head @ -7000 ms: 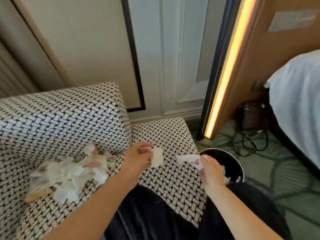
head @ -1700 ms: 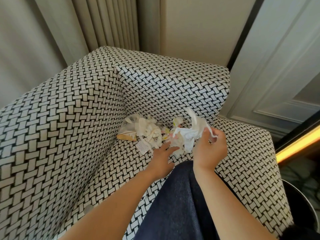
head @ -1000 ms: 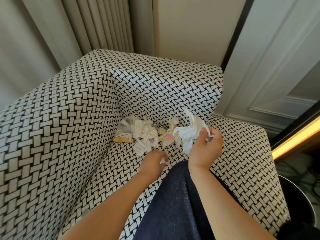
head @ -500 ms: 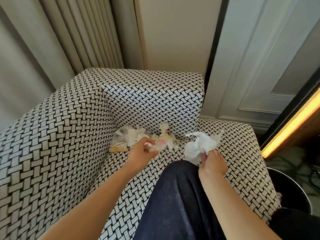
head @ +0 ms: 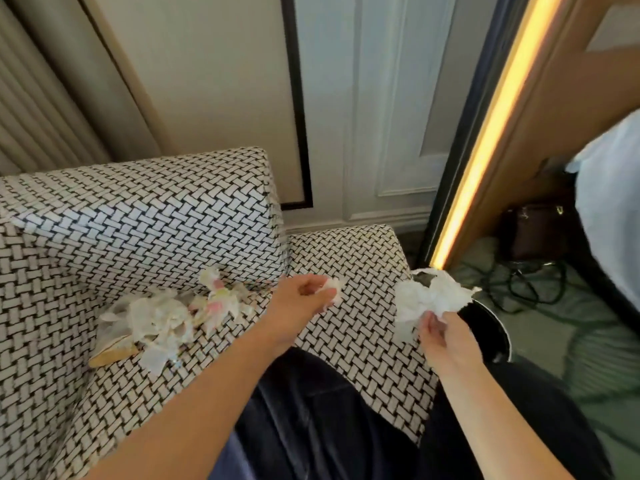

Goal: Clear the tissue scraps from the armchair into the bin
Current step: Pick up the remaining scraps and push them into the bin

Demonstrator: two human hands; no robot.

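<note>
Head view: right hand grips a crumpled white tissue wad just above the round black bin – left hand pinches a small white scrap. Left of that hand, loose white tissue scraps lie on the black-and-white woven armchair seat.

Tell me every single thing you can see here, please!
armchair: one, black-and-white weave, left and centre
tissue scraps: one pile, white with pink and yellow bits, on the seat
bin: one, black, on the floor right of the armchair
bag: one, dark brown, on the floor by the bed
cable: one tangle, black, on the green carpet
bed: one, white, far right
left hand: shut on a small white scrap
right hand: holds white tissue wad near the bin
</note>
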